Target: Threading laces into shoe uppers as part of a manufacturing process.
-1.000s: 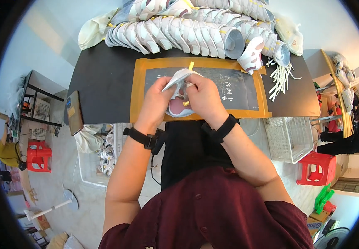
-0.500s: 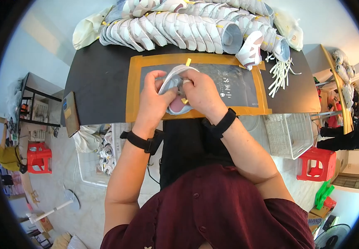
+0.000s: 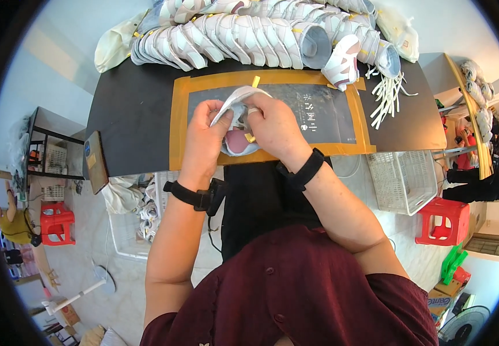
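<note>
Two hands, left (image 3: 203, 135) and right (image 3: 275, 128), grip one shoe upper (image 3: 239, 124) with closed fingers.

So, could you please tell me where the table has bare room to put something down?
Bare patches: the black table left of the taped mat, and the mat's right half between the hands and the white strips. Crowded: the far edge, lined with shoe uppers, and the mat's middle, where both hands hold a shoe.

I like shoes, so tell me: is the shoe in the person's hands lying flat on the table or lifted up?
Lifted and tipped. The shoe is gripped by the left hand and right hand above the mat, its pink inside facing the camera.
</note>
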Demonstrator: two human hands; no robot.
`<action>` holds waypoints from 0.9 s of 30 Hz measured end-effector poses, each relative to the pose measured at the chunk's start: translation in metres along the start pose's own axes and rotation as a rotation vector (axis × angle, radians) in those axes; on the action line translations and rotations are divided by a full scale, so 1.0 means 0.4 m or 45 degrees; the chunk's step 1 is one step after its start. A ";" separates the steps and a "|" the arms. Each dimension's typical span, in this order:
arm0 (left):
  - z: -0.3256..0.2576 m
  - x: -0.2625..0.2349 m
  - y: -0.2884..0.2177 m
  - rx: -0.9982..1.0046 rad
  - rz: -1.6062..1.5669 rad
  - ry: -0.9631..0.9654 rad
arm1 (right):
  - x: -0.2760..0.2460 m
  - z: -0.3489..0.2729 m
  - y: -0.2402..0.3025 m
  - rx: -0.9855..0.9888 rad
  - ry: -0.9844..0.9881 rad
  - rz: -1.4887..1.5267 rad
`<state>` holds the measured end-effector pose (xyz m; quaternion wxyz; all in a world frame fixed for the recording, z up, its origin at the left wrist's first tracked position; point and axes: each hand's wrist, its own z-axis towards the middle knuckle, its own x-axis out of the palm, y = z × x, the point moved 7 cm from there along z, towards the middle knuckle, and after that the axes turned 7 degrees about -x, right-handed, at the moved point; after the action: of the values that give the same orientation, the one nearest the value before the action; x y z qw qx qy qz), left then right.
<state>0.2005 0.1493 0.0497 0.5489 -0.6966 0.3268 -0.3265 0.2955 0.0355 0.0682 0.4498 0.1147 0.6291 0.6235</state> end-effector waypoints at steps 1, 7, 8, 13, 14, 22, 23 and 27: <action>0.002 0.000 0.001 0.003 -0.041 0.026 | 0.000 -0.001 0.001 0.012 0.008 -0.006; 0.009 -0.002 0.000 -0.060 -0.015 -0.021 | 0.004 -0.004 -0.001 0.017 -0.003 -0.014; 0.007 -0.001 0.001 -0.061 -0.015 -0.023 | 0.004 -0.005 0.001 0.014 -0.007 -0.027; 0.004 0.006 -0.023 0.143 0.490 -0.209 | 0.003 -0.010 0.001 0.019 -0.009 -0.066; 0.005 0.010 -0.023 0.143 0.490 -0.205 | 0.000 -0.011 0.000 0.008 -0.021 -0.069; 0.004 0.015 -0.058 0.350 0.772 -0.261 | 0.004 -0.025 -0.004 -0.011 -0.110 -0.002; 0.009 0.012 -0.055 0.352 0.772 -0.261 | 0.002 -0.027 -0.006 -0.023 -0.158 0.016; 0.014 0.000 -0.039 0.344 0.680 -0.129 | 0.006 -0.025 0.004 0.023 -0.100 0.087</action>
<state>0.2064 0.1553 0.0640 0.7187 -0.5222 0.4241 -0.1759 0.2863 0.0306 0.0667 0.4514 0.1644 0.6124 0.6279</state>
